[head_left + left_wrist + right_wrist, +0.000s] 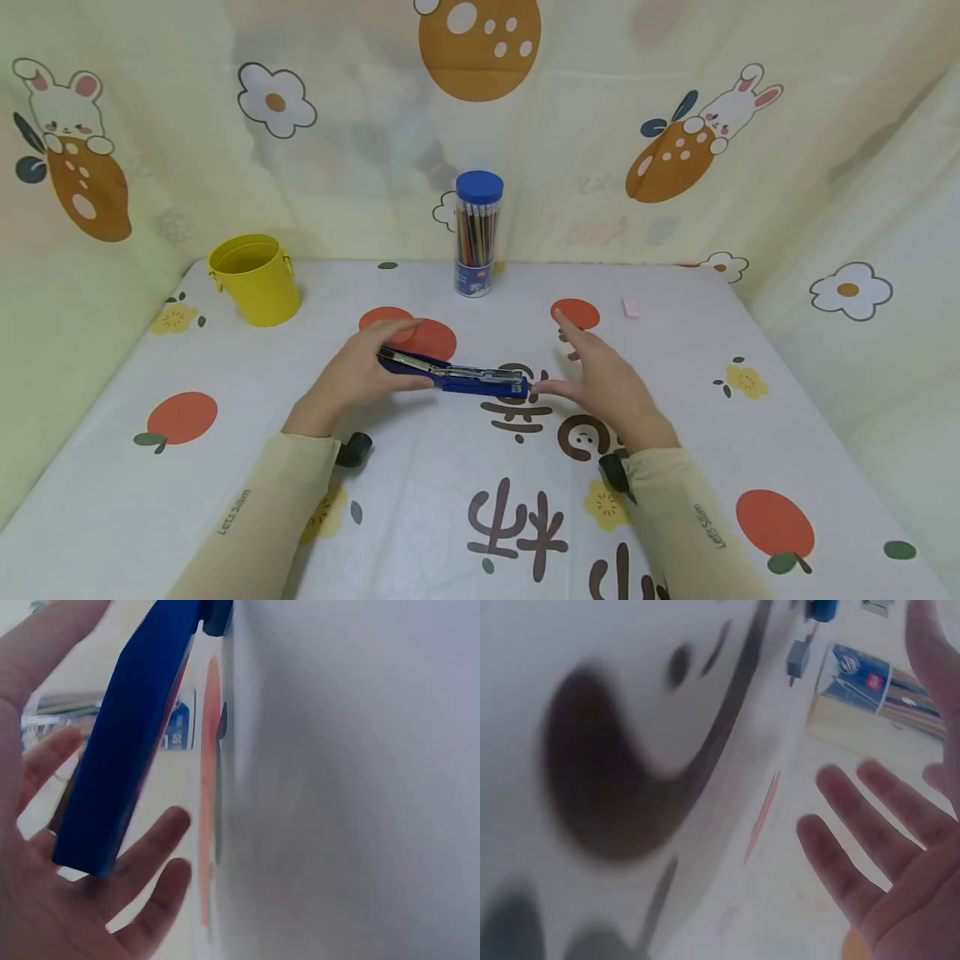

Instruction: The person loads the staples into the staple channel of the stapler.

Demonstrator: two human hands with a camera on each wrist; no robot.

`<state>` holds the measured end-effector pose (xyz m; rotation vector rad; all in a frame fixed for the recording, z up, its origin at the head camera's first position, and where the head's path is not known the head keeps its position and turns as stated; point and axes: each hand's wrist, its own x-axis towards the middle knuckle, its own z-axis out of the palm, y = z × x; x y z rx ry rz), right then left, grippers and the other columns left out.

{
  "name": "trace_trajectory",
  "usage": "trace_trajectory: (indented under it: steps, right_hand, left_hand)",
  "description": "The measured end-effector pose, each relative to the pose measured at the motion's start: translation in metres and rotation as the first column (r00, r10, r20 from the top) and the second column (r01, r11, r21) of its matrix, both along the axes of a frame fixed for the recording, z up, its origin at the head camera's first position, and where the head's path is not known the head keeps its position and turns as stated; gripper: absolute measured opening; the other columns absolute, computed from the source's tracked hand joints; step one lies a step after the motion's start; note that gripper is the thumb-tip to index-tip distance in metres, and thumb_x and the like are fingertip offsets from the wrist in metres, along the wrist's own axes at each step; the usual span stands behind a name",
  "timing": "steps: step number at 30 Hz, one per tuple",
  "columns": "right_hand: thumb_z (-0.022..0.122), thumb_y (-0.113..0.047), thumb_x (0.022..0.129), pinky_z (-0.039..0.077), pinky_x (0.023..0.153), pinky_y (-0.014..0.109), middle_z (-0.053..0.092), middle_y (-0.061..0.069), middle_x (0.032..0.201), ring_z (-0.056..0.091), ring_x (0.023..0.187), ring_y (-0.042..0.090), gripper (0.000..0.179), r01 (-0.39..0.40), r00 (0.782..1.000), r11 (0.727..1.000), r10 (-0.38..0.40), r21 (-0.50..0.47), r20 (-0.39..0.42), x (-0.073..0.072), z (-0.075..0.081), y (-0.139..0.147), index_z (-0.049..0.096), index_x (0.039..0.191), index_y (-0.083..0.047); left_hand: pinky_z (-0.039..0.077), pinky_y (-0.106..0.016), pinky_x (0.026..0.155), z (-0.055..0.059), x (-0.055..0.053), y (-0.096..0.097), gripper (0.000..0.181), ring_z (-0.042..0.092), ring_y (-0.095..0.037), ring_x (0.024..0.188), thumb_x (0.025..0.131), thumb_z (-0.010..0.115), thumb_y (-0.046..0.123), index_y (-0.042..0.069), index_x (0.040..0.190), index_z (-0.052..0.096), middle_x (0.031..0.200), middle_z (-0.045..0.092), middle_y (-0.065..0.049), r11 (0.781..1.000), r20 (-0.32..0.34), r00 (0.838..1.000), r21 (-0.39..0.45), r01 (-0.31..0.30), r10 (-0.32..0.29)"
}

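Note:
A blue stapler (480,381), unfolded so that its metal rail shows, lies lengthwise between the two hands, a little above the table. My left hand (360,367) holds its left end between thumb and fingers; in the left wrist view the blue stapler (127,742) slants across the palm. My right hand (611,385) has its fingers spread at the stapler's right end. Its thumb tip is by that end; whether they touch I cannot tell. In the right wrist view a small grey-blue block (798,658) shows near the blue end, its kind unclear.
A yellow bucket (266,292) stands at the back left. At the back middle is a clear tub of pencils (476,233) with a blue lid. A small pink block (630,308) lies at the back right. Patterned cloth covers the table (420,517) and walls.

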<state>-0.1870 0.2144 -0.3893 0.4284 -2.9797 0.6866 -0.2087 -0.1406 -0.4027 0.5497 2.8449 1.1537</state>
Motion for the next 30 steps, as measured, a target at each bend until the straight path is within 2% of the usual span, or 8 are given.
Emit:
trace_trajectory:
  steps: [5,9,12,15,20,26,30]
  right_hand:
    - [0.089,-0.050,0.071,0.053,0.088,0.050,0.059,0.013,0.132,0.061,0.111,0.031,0.109,0.024,0.992,0.993,-0.010,-0.117,0.123,-0.006,-0.004,-0.006,0.032,0.159,-0.021]
    - [0.091,-0.044,0.071,0.052,0.086,0.047,0.060,0.014,0.128,0.061,0.107,0.031,0.100,0.048,0.983,0.982,-0.014,-0.181,0.183,-0.006,-0.008,-0.006,0.043,0.154,-0.013]
    - [0.091,-0.040,0.073,0.051,0.085,0.045,0.061,0.013,0.126,0.060,0.103,0.029,0.092,0.067,0.975,0.979,-0.023,-0.194,0.219,-0.005,-0.012,-0.004,0.049,0.149,-0.010]
    - [0.090,-0.041,0.074,0.050,0.084,0.044,0.061,0.012,0.125,0.059,0.102,0.028,0.084,0.078,0.969,0.979,-0.030,-0.188,0.247,-0.004,-0.014,-0.002,0.055,0.144,-0.009]
    - [0.090,-0.039,0.075,0.051,0.086,0.045,0.062,0.012,0.125,0.059,0.104,0.028,0.074,0.095,0.961,0.977,-0.040,-0.189,0.275,-0.005,-0.016,0.000,0.063,0.137,-0.009]
    - [0.087,-0.033,0.081,0.051,0.091,0.047,0.064,0.009,0.120,0.059,0.105,0.028,0.058,0.114,0.951,0.979,-0.058,-0.170,0.304,-0.007,-0.017,0.001,0.068,0.131,-0.011]
    - [0.082,-0.029,0.086,0.051,0.090,0.047,0.066,0.006,0.114,0.060,0.102,0.026,0.043,0.092,0.961,0.984,-0.047,-0.152,0.273,-0.011,-0.019,0.000,0.073,0.123,-0.010]
  left_hand:
    - [0.033,-0.052,0.111,-0.011,-0.002,-0.006,0.085,0.045,-0.023,0.133,0.069,0.092,0.049,0.021,0.142,0.058,0.141,0.056,0.001,0.987,0.075,0.997,0.157,-0.023,0.012]
    - [0.033,-0.050,0.109,-0.020,-0.004,-0.012,0.072,0.052,-0.019,0.124,0.074,0.092,0.035,0.017,0.136,0.061,0.132,0.063,-0.003,0.946,0.125,0.992,0.323,-0.029,-0.013]
    - [0.032,-0.051,0.107,-0.025,-0.004,-0.017,0.064,0.054,-0.020,0.121,0.078,0.090,0.024,0.012,0.134,0.062,0.128,0.065,-0.009,0.911,0.132,0.990,0.412,-0.016,-0.042]
    - [0.032,-0.050,0.105,-0.027,-0.004,-0.019,0.058,0.054,-0.021,0.120,0.079,0.089,0.020,0.010,0.131,0.064,0.125,0.066,-0.012,0.895,0.134,0.990,0.446,-0.017,-0.048]
    - [0.036,-0.046,0.104,-0.031,-0.006,-0.020,0.055,0.054,-0.024,0.118,0.080,0.088,0.018,0.008,0.129,0.065,0.125,0.066,-0.012,0.888,0.176,0.983,0.458,-0.039,-0.048]
    - [0.038,-0.040,0.103,-0.034,-0.007,-0.021,0.053,0.053,-0.023,0.117,0.081,0.087,0.016,0.005,0.128,0.065,0.125,0.064,-0.009,0.890,0.182,0.982,0.454,-0.043,-0.045]
    - [0.045,-0.035,0.094,-0.033,-0.009,-0.022,0.051,0.057,-0.025,0.107,0.081,0.087,0.018,0.006,0.126,0.066,0.123,0.063,-0.007,0.892,0.198,0.979,0.449,-0.053,-0.041]
